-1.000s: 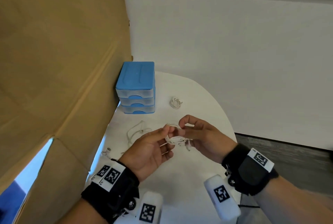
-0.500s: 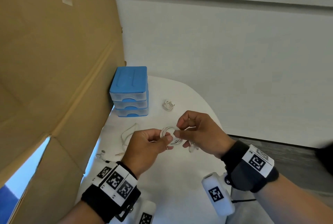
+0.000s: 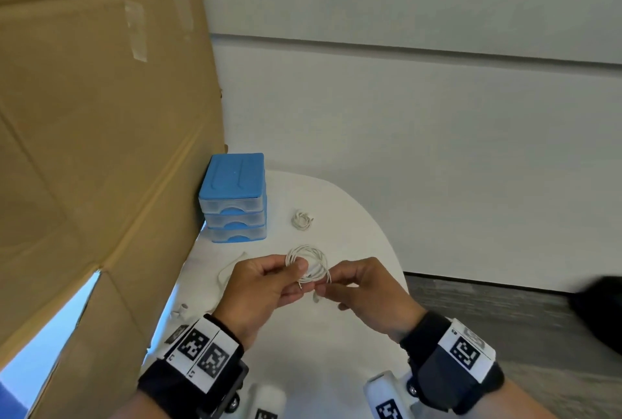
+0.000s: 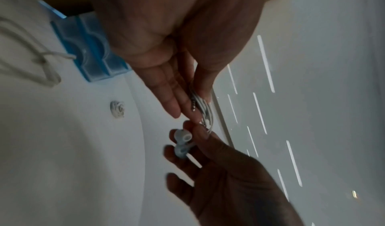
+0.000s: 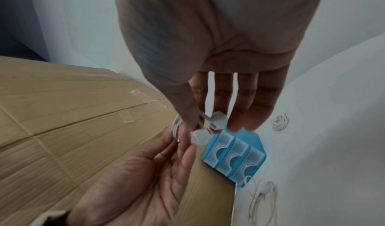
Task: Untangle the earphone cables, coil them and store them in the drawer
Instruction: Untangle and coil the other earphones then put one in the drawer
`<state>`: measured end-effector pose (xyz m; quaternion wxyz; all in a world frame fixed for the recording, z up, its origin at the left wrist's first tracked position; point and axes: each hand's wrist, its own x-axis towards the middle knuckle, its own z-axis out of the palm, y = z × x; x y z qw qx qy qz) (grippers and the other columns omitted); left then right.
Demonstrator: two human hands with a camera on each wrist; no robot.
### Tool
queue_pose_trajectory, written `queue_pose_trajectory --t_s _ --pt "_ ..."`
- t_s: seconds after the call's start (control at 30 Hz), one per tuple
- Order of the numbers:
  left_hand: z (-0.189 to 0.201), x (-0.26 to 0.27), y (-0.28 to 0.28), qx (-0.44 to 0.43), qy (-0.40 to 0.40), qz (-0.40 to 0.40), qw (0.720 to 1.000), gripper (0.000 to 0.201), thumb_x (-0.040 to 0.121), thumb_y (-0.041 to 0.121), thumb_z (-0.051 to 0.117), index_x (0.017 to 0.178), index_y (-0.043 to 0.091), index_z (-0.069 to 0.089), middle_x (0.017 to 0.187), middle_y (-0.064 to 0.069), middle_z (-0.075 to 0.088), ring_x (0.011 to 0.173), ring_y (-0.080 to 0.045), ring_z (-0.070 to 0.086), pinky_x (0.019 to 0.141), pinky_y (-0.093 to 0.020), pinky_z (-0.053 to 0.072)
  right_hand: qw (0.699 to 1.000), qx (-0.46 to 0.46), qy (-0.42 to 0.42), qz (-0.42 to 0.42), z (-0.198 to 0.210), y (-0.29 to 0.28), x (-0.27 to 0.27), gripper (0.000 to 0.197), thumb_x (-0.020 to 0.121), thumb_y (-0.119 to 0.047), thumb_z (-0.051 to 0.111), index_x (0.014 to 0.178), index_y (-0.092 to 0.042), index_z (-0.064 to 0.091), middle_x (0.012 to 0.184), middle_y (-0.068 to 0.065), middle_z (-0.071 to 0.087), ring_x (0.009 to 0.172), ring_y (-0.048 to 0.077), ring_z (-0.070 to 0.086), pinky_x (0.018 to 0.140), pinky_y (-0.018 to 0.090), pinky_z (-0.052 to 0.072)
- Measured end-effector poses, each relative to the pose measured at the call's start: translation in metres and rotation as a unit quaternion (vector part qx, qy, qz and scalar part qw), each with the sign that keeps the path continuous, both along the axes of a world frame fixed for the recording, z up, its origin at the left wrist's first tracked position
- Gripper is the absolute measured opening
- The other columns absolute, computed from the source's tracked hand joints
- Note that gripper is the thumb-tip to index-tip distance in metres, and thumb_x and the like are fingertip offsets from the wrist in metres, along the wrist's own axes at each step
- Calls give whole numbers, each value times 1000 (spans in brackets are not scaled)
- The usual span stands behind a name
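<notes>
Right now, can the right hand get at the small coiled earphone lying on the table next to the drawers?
Probably not yet. The way to the small coil looks free, but the right hand and the left hand both pinch another coil above the table.

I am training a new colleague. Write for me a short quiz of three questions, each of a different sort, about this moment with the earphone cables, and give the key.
1. True or false: all three drawers of the blue drawer unit are closed.
2. Which hand or hands hold the coiled earphone cable? A) only the left hand B) only the right hand C) both hands
3. Fill in: besides the held one, a small finished coil lies on the white ____, right of the drawer unit.

Key: 1 true; 2 C; 3 table. A loose cable also lies in front of the unit, not yet coiled.
</notes>
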<state>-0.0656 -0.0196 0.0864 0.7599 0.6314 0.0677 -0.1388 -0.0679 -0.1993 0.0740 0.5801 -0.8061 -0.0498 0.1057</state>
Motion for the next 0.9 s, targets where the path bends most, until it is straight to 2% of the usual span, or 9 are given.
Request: queue_pose_trajectory --t_s 0.1,0.17,0.23,0.37,0.5,0.6,0.73,0.83,0.9 --pt "-3 -1 1 33 7 -9 999 17 88 13 68 96 -1 72 91 -17 76 79 -24 75 73 -26 59 995 -41 -51 -80 -3 -3 4 19 85 -15 74 68 -21 77 71 -2 68 61 10 56 57 21 45" --pt "-4 -3 -2 29 30 -35 998 18 87 16 69 97 2 73 93 -15 76 82 -24 75 71 -26 58 990 4 -30 -136 -4 -5 7 16 87 -9 72 73 -13 78 62 -1 68 56 11 55 52 22 45" --pt "-5 -3 -5 1 51 -42 998 18 88 18 68 99 4 74 96 -12 77 85 -25 75 72 -27 58 986 53 4 -159 -4 -4 7 14 87 -5 71 76 -10 78 62 3 71 57 13 62 53 23 51" --pt "-3 -2 -8 -28 59 -13 998 17 92 19 63 100 8 74 95 -10 77 79 -22 74 75 -29 58 977 145 85 -131 -3 4 -1 8 86 -7 72 81 -8 78 76 14 75 72 21 71 63 25 55" --pt "-5 -2 -7 12 44 10 999 17 93 21 62 98 12 75 92 -11 77 69 -24 73 67 -28 59 960 223 137 -101 1 9 -4 12 85 -3 68 84 -11 78 83 11 75 73 16 68 57 19 49" --pt "-4 -4 -10 24 26 6 999 17 92 23 62 95 14 77 86 -10 76 64 -23 70 66 -28 59 942 286 151 -95 4 14 -4 11 85 -2 68 88 -7 77 86 13 74 71 15 66 56 18 48" --pt "-1 -6 -13 5 16 -4 1000 19 91 25 63 92 13 78 72 -8 70 60 -19 66 67 -30 58 911 365 131 -138 8 17 -2 12 82 1 69 79 -7 77 84 13 73 71 18 68 64 21 56" --pt "-1 -8 -16 -15 23 -14 1000 20 92 22 61 92 10 76 72 -8 68 58 -18 65 67 -31 58 912 360 81 -178 8 20 -2 12 81 3 70 78 -6 77 84 15 75 76 22 70 73 27 58" --pt "-1 -8 -16 -22 28 -12 999 21 94 20 60 93 6 75 71 -8 66 56 -18 63 64 -29 58 918 339 43 -200 8 24 -3 9 82 3 70 82 -3 76 84 16 75 76 22 71 72 29 58"
